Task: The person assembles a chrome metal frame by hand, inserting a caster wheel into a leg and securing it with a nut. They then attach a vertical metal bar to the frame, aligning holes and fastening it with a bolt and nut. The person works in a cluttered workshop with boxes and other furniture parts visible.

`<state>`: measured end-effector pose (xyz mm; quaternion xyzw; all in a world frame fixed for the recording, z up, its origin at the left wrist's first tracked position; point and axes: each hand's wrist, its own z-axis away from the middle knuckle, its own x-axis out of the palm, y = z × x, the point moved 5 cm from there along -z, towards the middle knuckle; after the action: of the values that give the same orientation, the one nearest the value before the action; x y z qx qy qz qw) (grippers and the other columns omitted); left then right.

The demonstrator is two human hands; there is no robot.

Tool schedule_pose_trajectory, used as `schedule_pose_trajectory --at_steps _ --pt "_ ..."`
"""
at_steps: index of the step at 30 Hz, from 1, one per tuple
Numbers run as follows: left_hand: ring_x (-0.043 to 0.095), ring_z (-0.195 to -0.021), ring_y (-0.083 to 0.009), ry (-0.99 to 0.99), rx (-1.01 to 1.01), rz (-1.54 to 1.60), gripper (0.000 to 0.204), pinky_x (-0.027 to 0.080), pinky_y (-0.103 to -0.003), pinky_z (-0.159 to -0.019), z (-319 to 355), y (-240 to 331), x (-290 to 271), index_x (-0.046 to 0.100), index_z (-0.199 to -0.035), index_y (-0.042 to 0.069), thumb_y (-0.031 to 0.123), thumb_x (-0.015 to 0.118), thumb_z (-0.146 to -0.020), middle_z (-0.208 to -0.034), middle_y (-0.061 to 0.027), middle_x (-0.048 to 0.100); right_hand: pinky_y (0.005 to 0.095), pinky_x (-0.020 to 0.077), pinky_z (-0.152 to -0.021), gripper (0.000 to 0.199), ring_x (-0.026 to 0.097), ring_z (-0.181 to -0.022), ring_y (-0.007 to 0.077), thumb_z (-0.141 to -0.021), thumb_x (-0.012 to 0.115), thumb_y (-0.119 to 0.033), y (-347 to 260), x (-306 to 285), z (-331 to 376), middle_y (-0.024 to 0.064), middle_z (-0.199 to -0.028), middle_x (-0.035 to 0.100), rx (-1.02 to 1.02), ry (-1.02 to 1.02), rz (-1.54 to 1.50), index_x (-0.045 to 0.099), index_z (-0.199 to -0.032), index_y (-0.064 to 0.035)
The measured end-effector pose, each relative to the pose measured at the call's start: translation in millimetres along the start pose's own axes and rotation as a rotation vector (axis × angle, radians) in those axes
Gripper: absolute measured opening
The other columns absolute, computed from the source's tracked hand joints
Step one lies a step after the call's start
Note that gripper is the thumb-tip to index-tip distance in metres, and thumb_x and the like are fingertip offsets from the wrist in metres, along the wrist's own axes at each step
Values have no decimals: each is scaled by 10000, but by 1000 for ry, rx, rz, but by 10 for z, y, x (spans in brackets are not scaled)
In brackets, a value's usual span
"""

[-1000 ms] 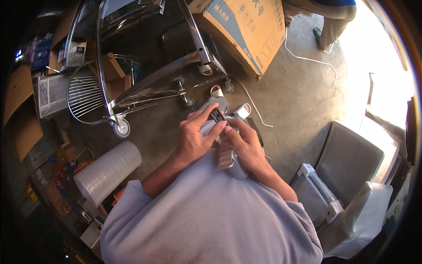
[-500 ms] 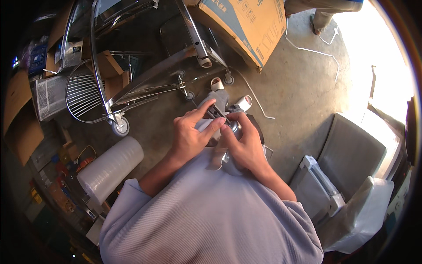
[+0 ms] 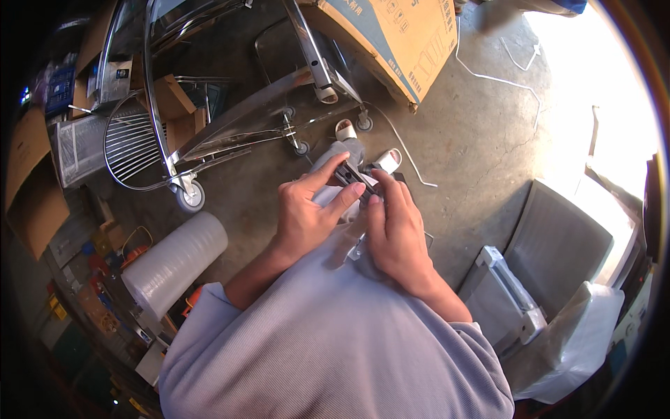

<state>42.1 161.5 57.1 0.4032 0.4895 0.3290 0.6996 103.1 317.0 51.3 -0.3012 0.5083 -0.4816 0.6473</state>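
In front of my lap, both hands meet around a small dark metal piece (image 3: 348, 173), long and narrow with a slot or groove along it. My left hand (image 3: 301, 218) pinches it between thumb and forefinger, the forefinger lying along its far end. From the right, my right hand (image 3: 399, 241) is closed on the nearer end, thumb and fingertips together. The fingers cover part of the piece, and its exact kind cannot be made out. A shiny, see-through strip (image 3: 355, 249) shows just below, against my grey shirt.
A chrome-framed trolley (image 3: 302, 52) on casters stands ahead left, beside a large carton (image 3: 394, 49). Bubble wrap (image 3: 174, 265) lies at left. Wrapped panels (image 3: 558, 244) lean at right. Bent white rods (image 3: 499, 80) lie on the floor. Another person's leg (image 3: 551, 5) shows at the top.
My right hand has turned, its fingers lifting over the piece, and the rounded silver part near it no longer shows. My left hand keeps its pinch. The other person's leg has moved up.
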Motion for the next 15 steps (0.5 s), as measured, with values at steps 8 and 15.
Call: schedule_pose_trajectory --at_steps 8,15 --pt "769 -854 -186 -13 55 -96 475 587 -332 -758 24 17 -44 709 -1278 -24 181 859 -876 -914 -144 790 502 565 -751 369 693 -869 448 -1017 566 -142 -113 -5 -16 270 -1091 642 -42 9 67 555 -1327 56" --pt "766 -1046 -225 -52 -118 321 557 587 -331 -897 132 -167 166 473 -1487 6 150 714 -1006 -1090 -156 782 467 560 -808 480 707 -894 447 -1013 567 -111 -3 86 -63 302 -1150 641 -53 3 -147 404 -1433 56"
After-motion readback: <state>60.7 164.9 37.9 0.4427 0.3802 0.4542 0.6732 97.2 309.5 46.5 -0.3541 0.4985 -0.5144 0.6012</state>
